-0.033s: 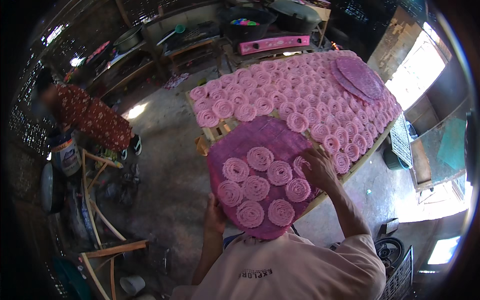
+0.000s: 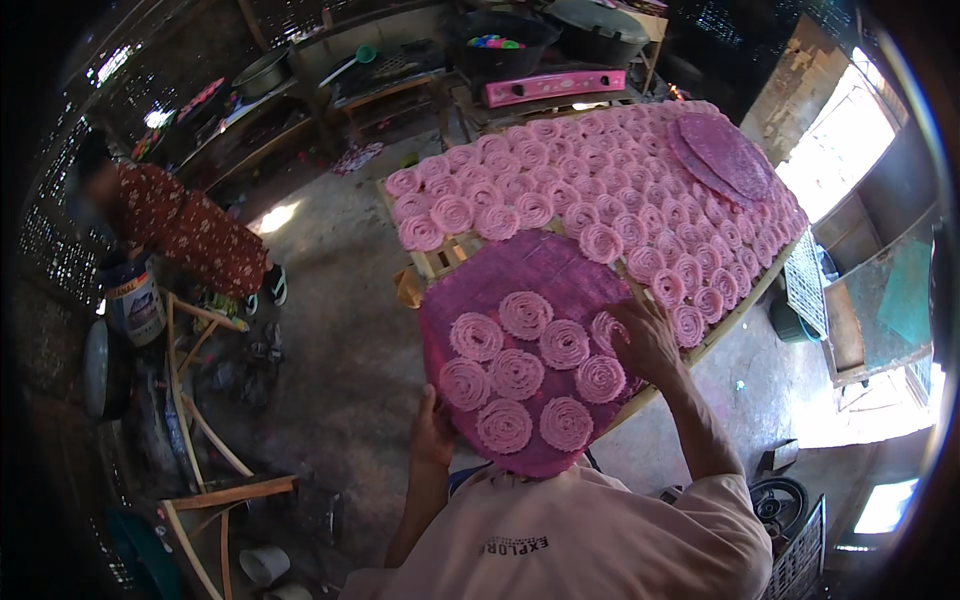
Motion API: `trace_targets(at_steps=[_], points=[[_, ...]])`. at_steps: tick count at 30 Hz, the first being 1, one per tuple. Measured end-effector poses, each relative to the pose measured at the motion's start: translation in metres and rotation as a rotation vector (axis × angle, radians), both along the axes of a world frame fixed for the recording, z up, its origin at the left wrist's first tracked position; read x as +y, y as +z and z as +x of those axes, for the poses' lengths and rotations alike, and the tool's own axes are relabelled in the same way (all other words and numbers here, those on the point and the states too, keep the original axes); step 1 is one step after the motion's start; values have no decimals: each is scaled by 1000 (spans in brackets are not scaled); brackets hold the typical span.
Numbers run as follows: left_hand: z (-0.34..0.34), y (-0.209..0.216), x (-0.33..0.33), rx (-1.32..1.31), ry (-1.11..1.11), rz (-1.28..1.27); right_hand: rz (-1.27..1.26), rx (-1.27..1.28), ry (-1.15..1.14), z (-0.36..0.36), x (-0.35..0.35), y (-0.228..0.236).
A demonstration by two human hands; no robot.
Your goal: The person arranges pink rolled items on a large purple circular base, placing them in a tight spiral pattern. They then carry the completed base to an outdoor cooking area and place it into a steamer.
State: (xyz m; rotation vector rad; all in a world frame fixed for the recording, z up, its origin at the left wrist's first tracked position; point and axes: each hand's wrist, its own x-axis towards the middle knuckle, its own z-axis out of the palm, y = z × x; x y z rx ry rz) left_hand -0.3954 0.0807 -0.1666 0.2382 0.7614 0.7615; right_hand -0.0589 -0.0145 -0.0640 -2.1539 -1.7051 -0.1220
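A round purple board (image 2: 485, 277) slants in front of me, with several pink coiled rounds (image 2: 515, 373) of ridged, noodle-like strands on it. My left hand (image 2: 433, 434) grips its lower left edge, thumb up along the rim. At the board's right side, my right hand (image 2: 645, 338) bends its fingers over one pink coil (image 2: 606, 328), which they partly cover. Beyond the board, a slatted wooden rack (image 2: 432, 262) bears rows of similar coils (image 2: 600, 242). Two more purple boards (image 2: 722, 155) lie stacked at the rack's far right.
A person in a brown patterned garment (image 2: 190, 230) stands at the left, near a bucket (image 2: 135, 305). Behind the rack is a pink stove (image 2: 555, 88) with dark pans (image 2: 500, 50). Bent wooden pieces (image 2: 230, 495) stand lower left, and a wheel (image 2: 778, 505) lower right.
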Motion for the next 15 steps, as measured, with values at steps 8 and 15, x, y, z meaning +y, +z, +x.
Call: trace_targets(at_steps=[8, 15], points=[[10, 37, -8, 367, 181, 472, 21, 231, -21, 15, -5, -8], [-11, 55, -22, 401, 265, 559, 124, 873, -87, 57, 19, 4]])
